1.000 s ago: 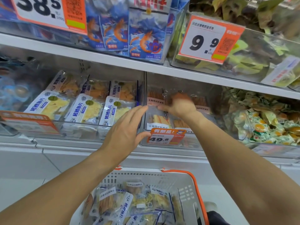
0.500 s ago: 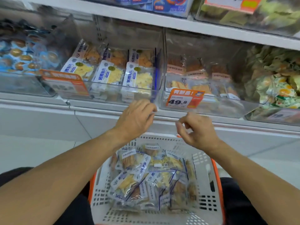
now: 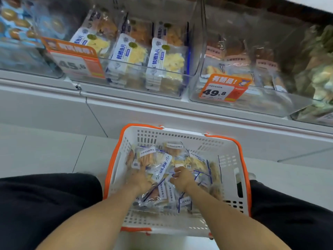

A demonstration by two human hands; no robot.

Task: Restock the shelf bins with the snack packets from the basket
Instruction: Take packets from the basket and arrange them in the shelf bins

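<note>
Fingers of both hands, left hand (image 3: 142,179) and right hand (image 3: 181,178), dig among snack packets (image 3: 162,166); grasp unclear. Basket (image 3: 232,159) well stocked; bins (image 3: 194,56) part-filled, much left.

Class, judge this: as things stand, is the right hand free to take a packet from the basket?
Probably yes. The right hand is already down inside the open-topped basket, on the packets, with nothing covering them; whether it has a grip on one yet is unclear.

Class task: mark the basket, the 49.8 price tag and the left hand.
basket (image 3: 239,160): head view, right rim.
49.8 price tag (image 3: 221,90): head view, white number panel.
left hand (image 3: 141,179): head view, back of hand.
</note>
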